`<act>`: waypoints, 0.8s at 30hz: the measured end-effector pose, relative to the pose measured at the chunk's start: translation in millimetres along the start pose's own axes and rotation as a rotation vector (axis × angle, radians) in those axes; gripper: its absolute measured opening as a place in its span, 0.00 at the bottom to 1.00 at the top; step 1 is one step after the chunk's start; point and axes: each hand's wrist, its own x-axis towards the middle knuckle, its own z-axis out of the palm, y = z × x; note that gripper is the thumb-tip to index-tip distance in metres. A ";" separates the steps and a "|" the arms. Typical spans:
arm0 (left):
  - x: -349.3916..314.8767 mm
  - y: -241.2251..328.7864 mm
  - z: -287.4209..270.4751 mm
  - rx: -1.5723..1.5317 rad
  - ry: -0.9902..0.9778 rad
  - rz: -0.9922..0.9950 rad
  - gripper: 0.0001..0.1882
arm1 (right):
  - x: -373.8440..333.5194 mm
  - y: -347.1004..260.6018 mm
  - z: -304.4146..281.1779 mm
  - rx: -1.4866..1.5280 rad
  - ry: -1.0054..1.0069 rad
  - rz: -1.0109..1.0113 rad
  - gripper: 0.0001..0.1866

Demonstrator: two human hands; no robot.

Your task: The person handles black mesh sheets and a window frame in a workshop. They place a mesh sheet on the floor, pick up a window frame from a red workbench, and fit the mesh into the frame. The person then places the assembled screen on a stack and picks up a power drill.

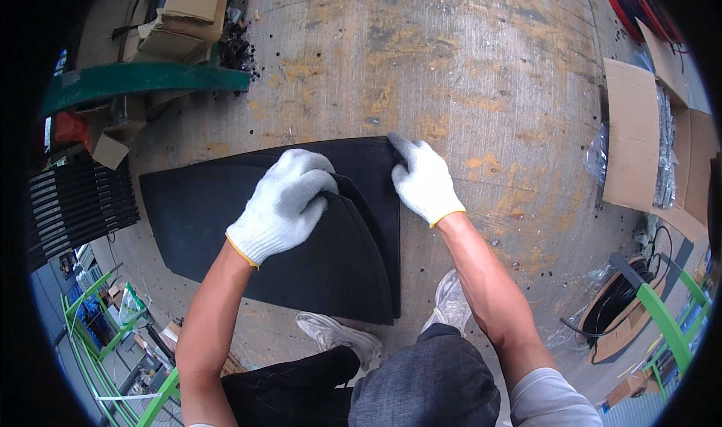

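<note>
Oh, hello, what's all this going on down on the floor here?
A person is handling a small stack of flat black sheets laid on a worn, stained floor. The gloved left hand grips the edge of the top sheet, which looks slightly raised there. The gloved right hand is at the far right corner of a sheet underneath; whether it pinches it is hard to tell. An open cardboard box stands off to the right.

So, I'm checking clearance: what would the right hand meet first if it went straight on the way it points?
The right hand is at the corner of the black sheets; beyond, the way looks free over the stained floor, though depth is hard to judge.
</note>
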 end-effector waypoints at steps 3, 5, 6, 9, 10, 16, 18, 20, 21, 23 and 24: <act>0.0 0.1 0.5 0.003 -0.016 -0.020 0.12 | -2.4 0.9 -0.3 0.084 0.038 -0.018 0.30; 0.6 -0.1 1.5 0.002 -0.015 -0.022 0.12 | -4.6 1.0 -1.7 0.132 0.024 0.019 0.30; 1.0 -0.2 1.9 0.001 -0.007 -0.014 0.12 | -5.5 0.6 -2.5 0.156 0.007 0.041 0.30; 2.6 -0.1 2.8 0.010 -0.001 -0.006 0.13 | -8.3 -2.0 -4.2 0.196 -0.022 0.010 0.30; 3.1 0.0 2.9 0.018 -0.009 -0.013 0.13 | -10.0 -3.6 -3.7 0.171 -0.024 -0.009 0.29; 4.4 0.2 3.6 0.023 -0.009 -0.015 0.14 | -22.0 -9.4 8.4 0.221 0.125 0.190 0.26; 4.2 -0.4 4.2 0.008 -0.025 -0.032 0.13 | -25.2 -7.9 11.5 0.228 0.061 0.225 0.27; 4.3 -1.4 5.2 -0.001 -0.036 -0.046 0.13 | -26.4 -6.1 13.6 0.228 0.034 0.237 0.28; 4.4 -1.8 5.6 -0.004 -0.036 -0.048 0.13 | -26.6 -5.6 14.2 0.220 0.039 0.227 0.28; 4.5 -1.9 6.1 -0.002 -0.043 -0.054 0.13 | -27.3 -5.7 14.7 0.219 0.040 0.224 0.28; 4.7 -1.9 6.1 0.003 -0.048 -0.056 0.13 | -27.8 -6.3 15.0 0.225 0.038 0.229 0.28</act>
